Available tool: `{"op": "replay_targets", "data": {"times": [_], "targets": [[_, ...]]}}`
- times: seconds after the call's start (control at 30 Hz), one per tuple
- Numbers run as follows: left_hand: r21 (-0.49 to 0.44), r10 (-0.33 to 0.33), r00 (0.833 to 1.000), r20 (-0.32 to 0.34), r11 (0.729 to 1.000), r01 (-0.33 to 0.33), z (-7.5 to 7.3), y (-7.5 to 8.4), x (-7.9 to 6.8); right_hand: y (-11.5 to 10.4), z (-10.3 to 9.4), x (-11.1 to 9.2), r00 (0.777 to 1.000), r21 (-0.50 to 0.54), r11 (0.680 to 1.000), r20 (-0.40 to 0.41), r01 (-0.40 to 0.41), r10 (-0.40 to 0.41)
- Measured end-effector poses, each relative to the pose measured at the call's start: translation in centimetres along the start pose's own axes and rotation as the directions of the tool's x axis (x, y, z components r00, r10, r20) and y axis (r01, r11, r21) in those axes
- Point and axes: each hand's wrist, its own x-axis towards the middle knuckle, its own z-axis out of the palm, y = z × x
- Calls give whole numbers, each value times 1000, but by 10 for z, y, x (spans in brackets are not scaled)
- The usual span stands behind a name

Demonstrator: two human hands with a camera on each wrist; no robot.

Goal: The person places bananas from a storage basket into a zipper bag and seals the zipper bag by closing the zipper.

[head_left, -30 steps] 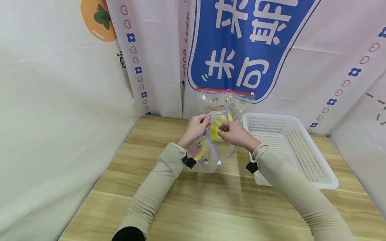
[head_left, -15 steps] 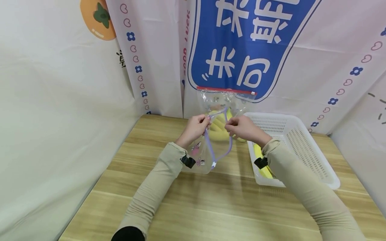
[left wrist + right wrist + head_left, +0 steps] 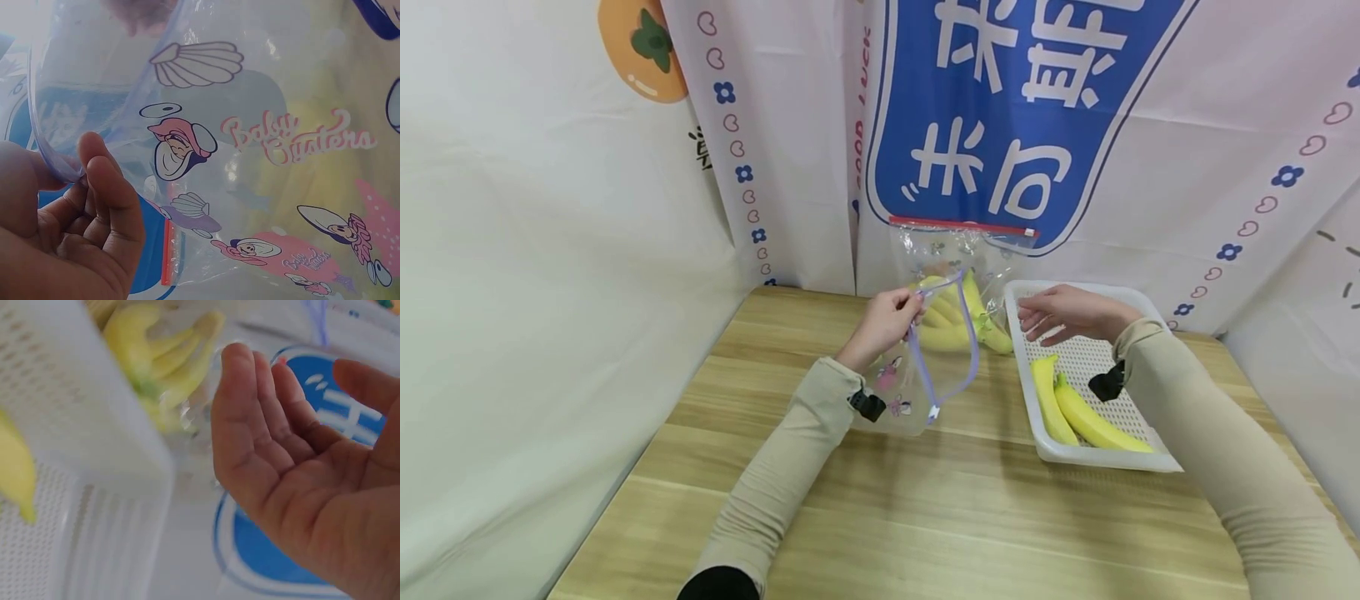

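Observation:
My left hand (image 3: 883, 325) pinches the rim of a clear slider zip bag (image 3: 891, 412) with a purple zip edge, its mouth spread. In the left wrist view, thumb and fingertips hold the rim of the bag (image 3: 187, 144), printed with shells and "Baby Oysters". Blurred yellow shows through its film. My right hand (image 3: 1075, 312) hovers over the white basket (image 3: 1026, 417), fingers slightly bent and holding nothing; the right wrist view shows its bare palm. Below it, two bananas (image 3: 1048, 400) lie side by side in the basket's near end.
Behind the held bag, a second clear bag (image 3: 936, 246) with a red zip stands against the printed cloth backdrop (image 3: 808, 167). A banana bunch (image 3: 972, 304) shows in or beside it. The basket stands on the right of the wooden table (image 3: 865, 517).
My right hand has left the held bag's mouth and moved right over the basket, uncovering the bananas there. The bag's mouth is wider. My left hand keeps its hold.

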Motion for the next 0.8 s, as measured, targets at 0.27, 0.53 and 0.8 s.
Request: {"op": "replay_targets", "data": {"times": [0.27, 0.53, 0.8], "targets": [[12, 6, 1000, -10, 1000, -6, 0, -2, 0, 47, -30, 6, 979, 53, 980, 75, -192, 188], [32, 10, 1000, -5, 999, -9, 2, -4, -1, 91, -42, 10, 936, 36, 942, 128, -335, 328], [30, -2, 1000, -23, 1000, 3, 1, -3, -3, 113, -40, 18, 904, -5, 923, 200, -386, 379]]}}
